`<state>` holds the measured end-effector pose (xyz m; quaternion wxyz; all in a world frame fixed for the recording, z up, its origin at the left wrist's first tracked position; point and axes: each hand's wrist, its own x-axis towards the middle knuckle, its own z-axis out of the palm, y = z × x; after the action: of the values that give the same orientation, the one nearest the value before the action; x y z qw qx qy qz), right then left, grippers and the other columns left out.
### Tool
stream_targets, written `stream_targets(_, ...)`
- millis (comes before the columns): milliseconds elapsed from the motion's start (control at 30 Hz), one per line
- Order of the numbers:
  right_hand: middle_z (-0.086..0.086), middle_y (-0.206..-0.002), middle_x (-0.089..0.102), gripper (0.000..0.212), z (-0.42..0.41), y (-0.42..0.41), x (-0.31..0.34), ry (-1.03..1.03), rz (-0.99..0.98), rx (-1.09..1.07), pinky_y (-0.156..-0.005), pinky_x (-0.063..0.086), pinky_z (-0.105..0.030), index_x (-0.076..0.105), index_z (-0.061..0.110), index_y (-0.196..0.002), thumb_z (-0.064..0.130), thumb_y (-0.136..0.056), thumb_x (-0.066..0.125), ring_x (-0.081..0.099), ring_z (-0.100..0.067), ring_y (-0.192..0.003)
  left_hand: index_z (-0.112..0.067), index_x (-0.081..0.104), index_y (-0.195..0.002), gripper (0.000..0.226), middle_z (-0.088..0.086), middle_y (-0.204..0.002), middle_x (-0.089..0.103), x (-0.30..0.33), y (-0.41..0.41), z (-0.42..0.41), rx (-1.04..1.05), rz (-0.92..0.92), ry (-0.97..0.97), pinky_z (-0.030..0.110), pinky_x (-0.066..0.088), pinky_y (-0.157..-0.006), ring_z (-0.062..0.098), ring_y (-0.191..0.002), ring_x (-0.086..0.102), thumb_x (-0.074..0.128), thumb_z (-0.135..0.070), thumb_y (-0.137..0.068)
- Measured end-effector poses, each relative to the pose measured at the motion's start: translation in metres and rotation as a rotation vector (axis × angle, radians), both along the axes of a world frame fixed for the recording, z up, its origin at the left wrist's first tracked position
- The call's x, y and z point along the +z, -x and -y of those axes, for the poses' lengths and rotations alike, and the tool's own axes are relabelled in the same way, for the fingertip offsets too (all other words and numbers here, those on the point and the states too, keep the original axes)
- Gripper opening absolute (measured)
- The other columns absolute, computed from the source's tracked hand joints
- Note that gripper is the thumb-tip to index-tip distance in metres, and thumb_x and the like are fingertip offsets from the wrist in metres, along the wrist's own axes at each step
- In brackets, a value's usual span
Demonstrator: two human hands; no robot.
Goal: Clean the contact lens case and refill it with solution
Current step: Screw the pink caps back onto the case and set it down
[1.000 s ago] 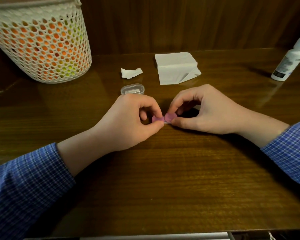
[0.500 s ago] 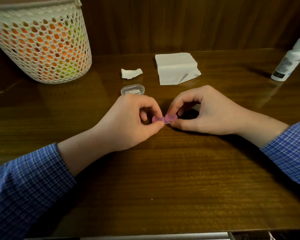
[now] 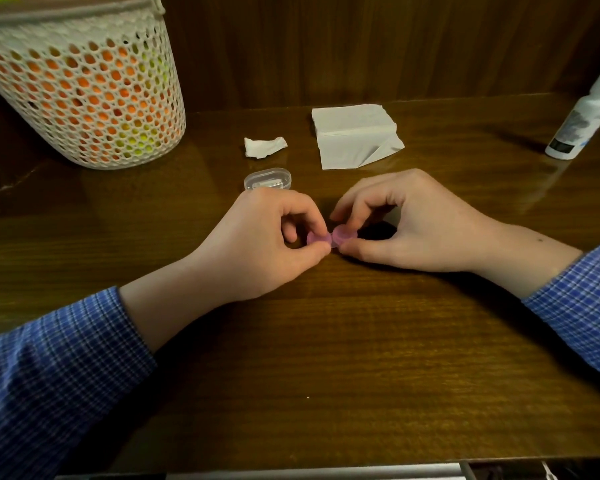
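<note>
Both grips, left hand (image 3: 257, 240) and right hand (image 3: 420, 226), pinch the pink lens case (image 3: 328, 237) between them.

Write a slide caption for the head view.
Both hands, left hand and right hand, pinch a pink contact lens case on the wooden table.

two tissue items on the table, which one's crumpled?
The small crumpled tissue scrap, just behind the clear plastic case. The other, the tissue stack to its right, is larger, flat and squared off, with only one corner folded.
</note>
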<state>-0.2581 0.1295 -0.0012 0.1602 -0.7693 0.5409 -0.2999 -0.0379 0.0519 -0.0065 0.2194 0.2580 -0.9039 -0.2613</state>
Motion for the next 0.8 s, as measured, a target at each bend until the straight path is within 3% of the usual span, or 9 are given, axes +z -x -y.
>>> stream_targets(133,0.014,-0.107,0.077,0.007,-0.0010,0.0043,0.0035,-0.064,0.016,0.029,-0.094,0.056,-0.025,0.080,0.023,-0.090,0.028,-0.085,0.079,0.070,0.001,-0.104,-0.029,0.079,-0.096,0.010,-0.015,-0.084,0.070,0.0001,-0.0004,0.0006,0.002,-0.006,0.000,0.011,0.045,-0.053,0.005,-0.070,0.062,0.081,-0.025,-0.087)
stream_targets(333,0.009,-0.090,0.072,0.016,0.0004,-0.0045,-0.0004,-0.020,0.038,-0.037,-0.079,0.060,-0.039,0.077,0.023,-0.078,0.038,-0.077,0.083,0.071,-0.012,-0.088,-0.028,0.082,-0.095,0.009,-0.014,-0.091,0.075,0.0016,-0.0002,0.0013,-0.007,-0.010,0.003,0.018,0.055,-0.065,0.003,-0.082,0.069,0.082,-0.026,-0.086)
stream_targets(467,0.013,-0.109,0.075,0.008,-0.0005,0.0004,0.0041,-0.075,0.033,0.031,-0.088,0.058,-0.025,0.078,0.021,-0.082,0.028,-0.082,0.081,0.070,-0.005,-0.103,-0.029,0.082,-0.097,0.012,-0.012,-0.095,0.076,0.0014,0.0000,0.0024,0.010,-0.006,-0.016,0.037,0.062,-0.069,0.015,-0.085,0.073,0.081,-0.029,-0.085)
stream_targets(567,0.014,-0.102,0.077,0.005,-0.0004,0.0029,0.0059,-0.114,0.032,0.032,-0.093,0.056,-0.024,0.081,0.022,-0.087,0.024,-0.083,0.081,0.071,-0.002,-0.100,-0.029,0.082,-0.096,0.012,-0.013,-0.095,0.076,0.0023,0.0003,0.0019,0.016,-0.008,-0.029,0.033,0.063,-0.071,0.011,-0.087,0.073,0.081,-0.028,-0.085)
stream_targets(700,0.011,-0.089,0.075,0.009,0.0004,-0.0042,0.0012,-0.064,0.055,-0.025,-0.082,0.061,-0.036,0.080,0.025,-0.082,0.032,-0.078,0.084,0.072,-0.009,-0.089,-0.030,0.083,-0.097,0.012,-0.015,-0.095,0.076,0.0035,0.0011,0.0013,0.025,0.001,-0.042,0.030,0.063,-0.074,0.007,-0.088,0.073,0.082,-0.027,-0.085)
stream_targets(800,0.011,-0.093,0.074,0.010,0.0009,-0.0047,0.0012,-0.060,0.055,-0.010,-0.082,0.060,-0.037,0.079,0.024,-0.081,0.032,-0.078,0.084,0.072,-0.011,-0.091,-0.030,0.082,-0.097,0.012,-0.015,-0.095,0.076,0.0039,0.0017,0.0007,0.030,0.002,-0.050,0.029,0.064,-0.074,0.006,-0.088,0.073,0.082,-0.026,-0.085)
